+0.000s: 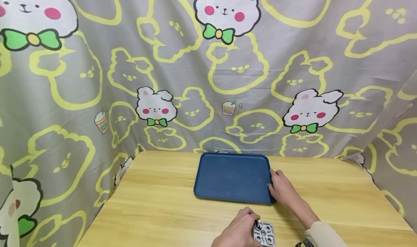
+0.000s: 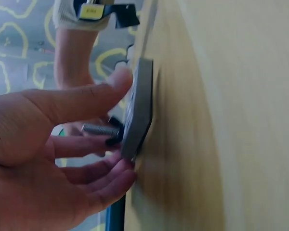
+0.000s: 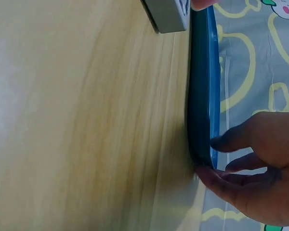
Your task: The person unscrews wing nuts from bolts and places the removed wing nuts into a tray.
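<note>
A grey metal block [image 1: 265, 234] with several round holes is at the front of the table, its edges held between the thumb and fingers of my left hand [image 1: 238, 229]. A threaded bolt [image 2: 98, 129] with a black part at its base stands out from the block's face in the left wrist view. Farther back lies a dark blue rectangular tray [image 1: 232, 176]. My right hand [image 1: 282, 188] grips its right edge near the front corner, the thumb on the rim and fingers beneath in the right wrist view.
The light wood table [image 1: 156, 196] reaches back to a grey curtain [image 1: 195, 73] printed with cartoon animals, which also hangs along the left and right sides. A watch or strap [image 1: 305, 242] is on the right wrist.
</note>
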### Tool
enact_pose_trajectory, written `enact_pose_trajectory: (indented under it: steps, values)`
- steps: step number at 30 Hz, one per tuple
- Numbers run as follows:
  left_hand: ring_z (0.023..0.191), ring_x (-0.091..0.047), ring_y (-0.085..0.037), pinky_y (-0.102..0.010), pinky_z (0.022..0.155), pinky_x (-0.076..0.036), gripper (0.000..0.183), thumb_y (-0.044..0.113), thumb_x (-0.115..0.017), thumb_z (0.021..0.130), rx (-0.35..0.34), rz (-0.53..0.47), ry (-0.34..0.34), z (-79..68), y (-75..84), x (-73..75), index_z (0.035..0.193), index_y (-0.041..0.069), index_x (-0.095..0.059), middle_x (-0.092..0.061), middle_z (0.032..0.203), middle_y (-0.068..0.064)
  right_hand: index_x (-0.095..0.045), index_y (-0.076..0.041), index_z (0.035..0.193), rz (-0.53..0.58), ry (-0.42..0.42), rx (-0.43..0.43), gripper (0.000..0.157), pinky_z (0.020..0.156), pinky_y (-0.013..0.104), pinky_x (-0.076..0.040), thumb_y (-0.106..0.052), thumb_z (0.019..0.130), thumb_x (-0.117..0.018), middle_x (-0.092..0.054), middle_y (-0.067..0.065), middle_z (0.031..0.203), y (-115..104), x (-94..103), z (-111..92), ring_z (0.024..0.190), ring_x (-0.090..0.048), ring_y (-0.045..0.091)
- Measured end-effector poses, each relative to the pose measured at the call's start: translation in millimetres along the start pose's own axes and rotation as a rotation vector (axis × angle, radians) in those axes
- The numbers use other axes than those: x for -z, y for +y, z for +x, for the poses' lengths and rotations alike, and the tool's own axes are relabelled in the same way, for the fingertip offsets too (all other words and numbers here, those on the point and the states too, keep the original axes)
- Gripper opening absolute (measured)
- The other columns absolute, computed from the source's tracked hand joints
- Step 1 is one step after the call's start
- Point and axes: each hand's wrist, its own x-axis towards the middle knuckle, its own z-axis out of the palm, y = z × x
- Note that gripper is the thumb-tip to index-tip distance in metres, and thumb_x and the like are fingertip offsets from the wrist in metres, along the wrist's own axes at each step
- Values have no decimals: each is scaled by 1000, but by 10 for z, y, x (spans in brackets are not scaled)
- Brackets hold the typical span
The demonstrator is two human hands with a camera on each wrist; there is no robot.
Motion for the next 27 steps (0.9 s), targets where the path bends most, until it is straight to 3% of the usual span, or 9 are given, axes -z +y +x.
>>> enact_pose_trajectory:
  steps: [4, 8, 11, 19, 27]
  values:
    - [88, -44, -4, -21, 77, -49, 53, 31, -97, 70, 31, -45, 16, 47, 96, -55, 117, 20, -73, -52, 101, 12, -54, 24, 127, 18, 15, -42, 47, 82, 54, -58, 5, 86, -68, -59, 32, 105, 36, -1, 34, 96, -63, 43]
    - [89, -43, -6, -24, 78, -50, 54, 39, -97, 69, 36, -40, -8, 242, -136, -266, 115, 27, -72, -50, 101, 13, -59, 23, 121, 16, 6, -63, 42, 80, 54, -58, 6, 85, -69, -60, 29, 102, 21, -7, 60, 94, -64, 42]
    - [91, -44, -4, -24, 79, -50, 52, 41, -96, 70, 13, -3, -15, 286, -194, -305, 115, 29, -72, -50, 101, 14, -60, 24, 120, 14, -7, -80, 40, 80, 54, -59, 6, 86, -69, -61, 30, 102, 33, -13, 66, 95, -64, 43]
    - [89, -46, -3, -19, 79, -50, 51, 33, -99, 66, 4, -26, 26, 48, 44, 30, 109, 18, -76, -53, 97, 12, -62, 21, 121, 92, 51, -99, 40, 74, 51, -57, 7, 83, -62, -63, 28, 102, 67, -25, 76, 90, -64, 40]
    - [90, -46, -3, -19, 79, -50, 50, 20, -100, 65, 27, 2, 70, -161, 71, 230, 108, 17, -74, -52, 99, 11, -66, 20, 114, 83, 83, -126, 39, 71, 52, -57, 9, 78, -58, -66, 36, 106, 118, 12, 42, 93, -65, 43]
